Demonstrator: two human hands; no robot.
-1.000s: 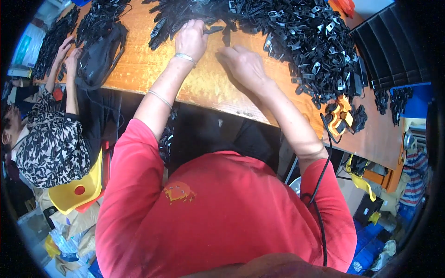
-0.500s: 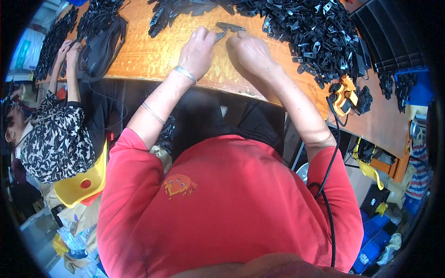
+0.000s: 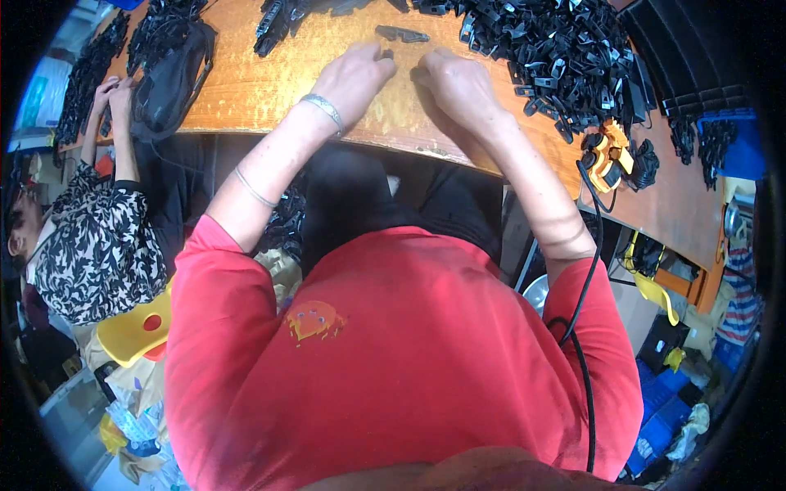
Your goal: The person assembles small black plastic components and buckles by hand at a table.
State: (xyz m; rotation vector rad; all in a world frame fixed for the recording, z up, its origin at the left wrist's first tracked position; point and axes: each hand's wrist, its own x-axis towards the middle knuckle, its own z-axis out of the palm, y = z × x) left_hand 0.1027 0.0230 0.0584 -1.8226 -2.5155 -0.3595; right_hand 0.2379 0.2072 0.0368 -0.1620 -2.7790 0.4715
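Note:
My left hand [image 3: 358, 80] is over the wooden table with its fingers curled together. A bit of something dark shows at its fingertips, too small to name. Across a narrow gap, my right hand [image 3: 458, 84] is also closed, thumb and fingers pressed together; what they hold, if anything, is hidden. Just beyond both hands lies a slim black plastic piece [image 3: 402, 34], shaped like a clip, touched by neither. A large heap of black plastic clip-like parts [image 3: 565, 65] spreads to the right of my right hand.
More black parts [image 3: 278, 24] lie at the table's far left. A yellow-orange tool-like object [image 3: 604, 159] and black cable sit at the right edge. Black trays [image 3: 688, 57] stand far right. A co-worker [image 3: 98, 237] sits at left, hands beside a dark bag [image 3: 173, 82].
The dark piece at my left fingertips, plainer before, is now mostly hidden. My right fingertips have drawn away from the slim black piece, which stays on the table. The view has shifted slightly.

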